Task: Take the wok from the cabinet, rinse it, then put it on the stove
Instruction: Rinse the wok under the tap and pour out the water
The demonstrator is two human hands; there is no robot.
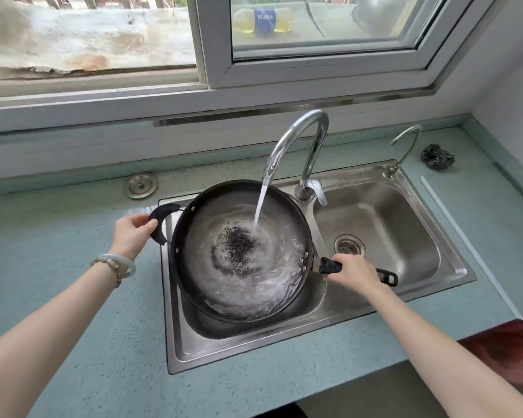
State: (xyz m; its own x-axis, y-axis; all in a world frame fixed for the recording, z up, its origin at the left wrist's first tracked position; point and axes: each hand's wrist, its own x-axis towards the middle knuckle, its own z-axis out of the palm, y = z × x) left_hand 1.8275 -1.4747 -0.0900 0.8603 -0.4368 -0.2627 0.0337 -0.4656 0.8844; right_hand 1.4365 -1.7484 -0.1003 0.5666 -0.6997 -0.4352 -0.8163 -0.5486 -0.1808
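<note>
A dark wok (224, 300) sits tilted over the left basin of a steel double sink (390, 309). Water runs from the tall chrome faucet (302, 137) into the wok and swirls around a patch of dark specks at its middle. My left hand (132, 233) grips the small black loop handle on the wok's left side. My right hand (355, 271) is closed around the long black handle on the right, above the divider between the basins.
The right basin with its drain (349, 245) holds nothing. A small second tap (405, 146) and a steel scouring ball (437, 157) stand at the back right. A round metal cap (141, 185) lies on the blue-green countertop (58, 224). A window runs behind.
</note>
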